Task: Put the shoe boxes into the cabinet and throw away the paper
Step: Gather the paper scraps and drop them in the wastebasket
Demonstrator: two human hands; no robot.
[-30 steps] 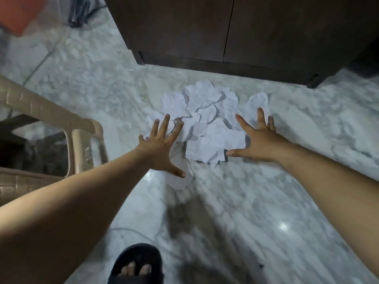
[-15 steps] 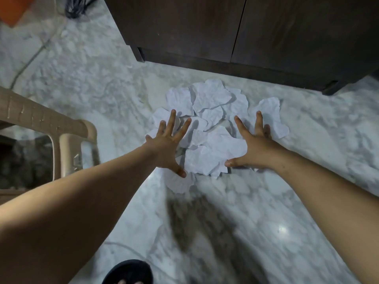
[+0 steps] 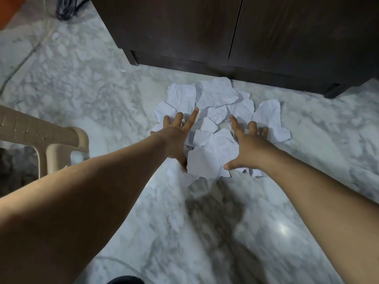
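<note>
Several torn, crumpled white paper pieces (image 3: 217,97) lie in a heap on the marble floor just in front of the dark wooden cabinet (image 3: 184,29), whose two doors are closed. My left hand (image 3: 176,136) lies spread on the heap's left side with straight fingers. My right hand (image 3: 249,144) lies spread on the right side, thumb stretched toward me, fingers over the sheets. Both hands flank the heap and press down on paper. No shoe box is in view.
A beige plastic chair (image 3: 51,136) stands at the left, close to my left forearm. Grey-white marble floor (image 3: 205,232) stretches toward me. A dark cable bundle (image 3: 67,8) lies at the top left, beside an orange object at the corner.
Both hands have slid farther onto the paper heap, and the fingers of my right hand have bent slightly. The view has moved closer to the cabinet and paper.
</note>
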